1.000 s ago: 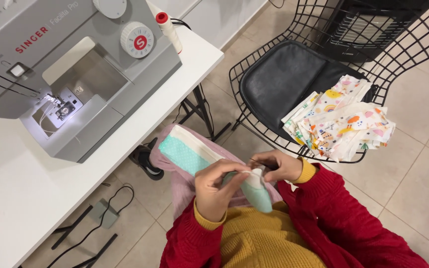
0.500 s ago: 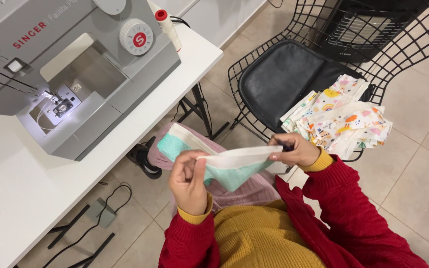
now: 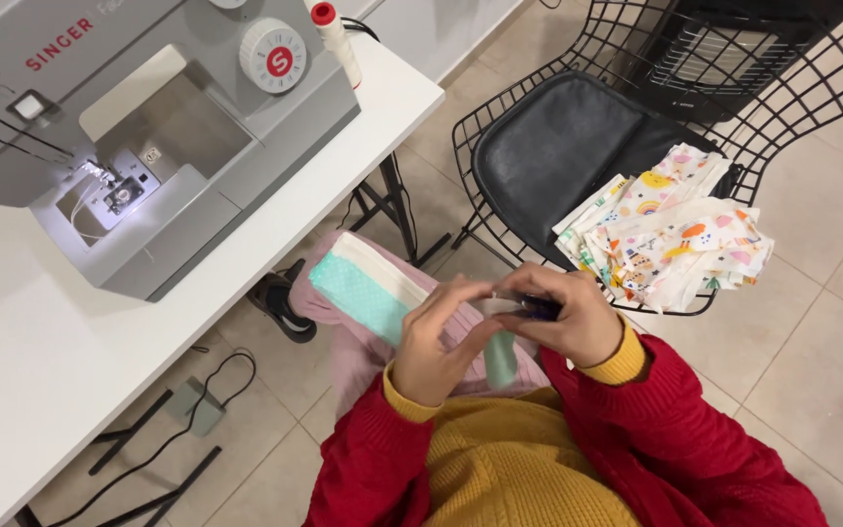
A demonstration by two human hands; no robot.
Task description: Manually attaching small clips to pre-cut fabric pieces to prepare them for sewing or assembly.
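My left hand point(image 3: 438, 342) and my right hand point(image 3: 563, 317) meet over my lap, both pinching a small folded piece of white and teal fabric point(image 3: 502, 356). A dark blue object point(image 3: 539, 308), partly hidden, sits in my right hand's fingers. A stack of teal and white fabric pieces point(image 3: 368, 288) rests on my pink-clad knee just left of my hands. Red sleeves with yellow cuffs cover both arms.
A grey sewing machine point(image 3: 139, 137) with its lamp on stands on a white table point(image 3: 31, 371) at left. A black wire chair point(image 3: 578, 146) at right holds a pile of printed fabric pieces point(image 3: 670, 229). A foot pedal point(image 3: 192, 405) and cables lie on the tiled floor.
My hands had stretched the fabric piece out wide between them; now they have come together, and the piece is bunched small between the fingers.
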